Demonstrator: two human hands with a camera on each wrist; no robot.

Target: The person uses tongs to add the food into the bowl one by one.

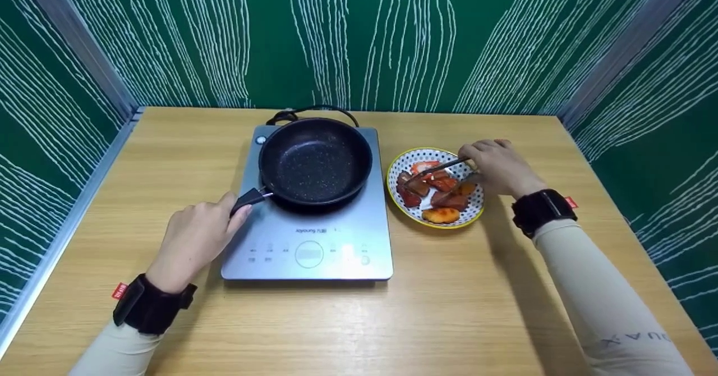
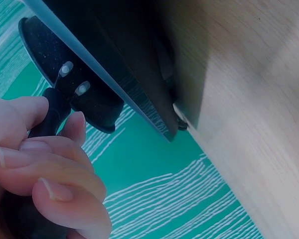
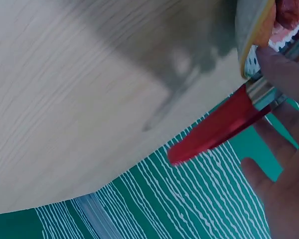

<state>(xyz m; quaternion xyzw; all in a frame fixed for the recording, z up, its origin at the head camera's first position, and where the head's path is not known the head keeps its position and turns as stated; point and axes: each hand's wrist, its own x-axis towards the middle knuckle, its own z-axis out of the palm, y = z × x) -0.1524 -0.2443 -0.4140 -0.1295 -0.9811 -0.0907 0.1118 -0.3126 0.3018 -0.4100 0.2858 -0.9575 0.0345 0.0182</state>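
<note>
My left hand [image 1: 196, 233] grips the black handle [image 1: 247, 201] of a dark speckled frying pan [image 1: 317, 163]. In the left wrist view the fingers [image 2: 65, 164] wrap round that handle. The pan's inside shows no food. At the right, my right hand [image 1: 499, 165] holds metal tongs [image 1: 449, 164] with a red end [image 3: 214, 129]. The tongs' arms are spread apart, their tips down among the food on a dotted plate [image 1: 420, 155] with a yellow rim. On it lie several reddish-brown pieces of meat [image 1: 451, 200] and a browned yellow piece [image 1: 441, 215].
Under the pan is a silver induction cooker [image 1: 348, 224], its control panel toward me. A black cord [image 1: 331, 107] loops behind it. All stand on a wooden table [image 1: 449, 286] enclosed by green walls [image 1: 359, 39] with white lines. Both wrists wear black bands [image 1: 544, 210].
</note>
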